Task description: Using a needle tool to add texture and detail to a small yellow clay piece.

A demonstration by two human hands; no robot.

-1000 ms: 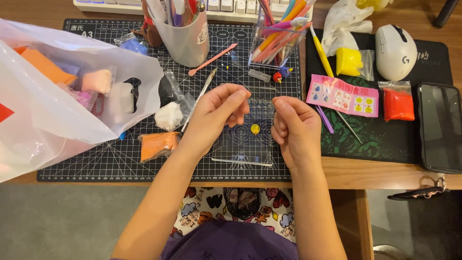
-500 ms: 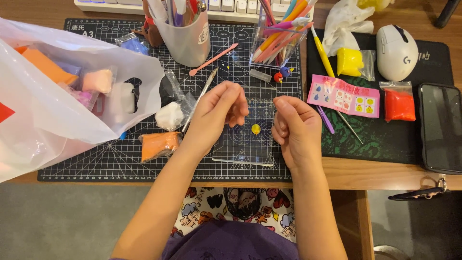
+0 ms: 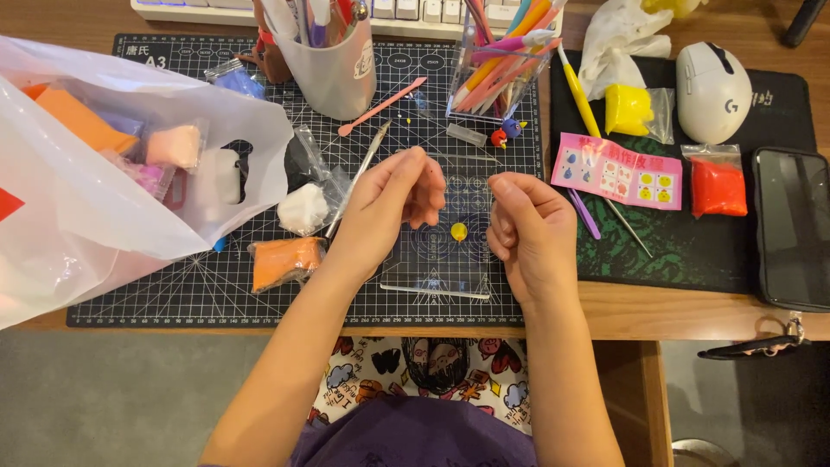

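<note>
1. Bench (image 3: 692,311) of wood, carrying black cutting mat (image 3: 173,285) at centre and dark pad (image 3: 692,259) at 3 o'clock.
2. White bag (image 3: 78,216) at 9 o'clock, packets of clay inside; orange packet (image 3: 281,262) and white packet (image 3: 304,208) just beside its mouth.
3. Left hand (image 3: 389,203) and right hand (image 3: 529,227) raised over mat, fingers curled, tips pinched toward each other; each grip nearly closed, cannot tell what lies between, perhaps something very thin.
4. Clear sheet (image 3: 437,272) flat under hands.
5. Yellow ball (image 3: 459,231) resting on mat between hands, touching neither.
6. Risk, judged: ball rolling off or being squashed under a lowering wrist; needle tool (image 3: 359,177) at 10 o'clock nudged by left forearm.
</note>
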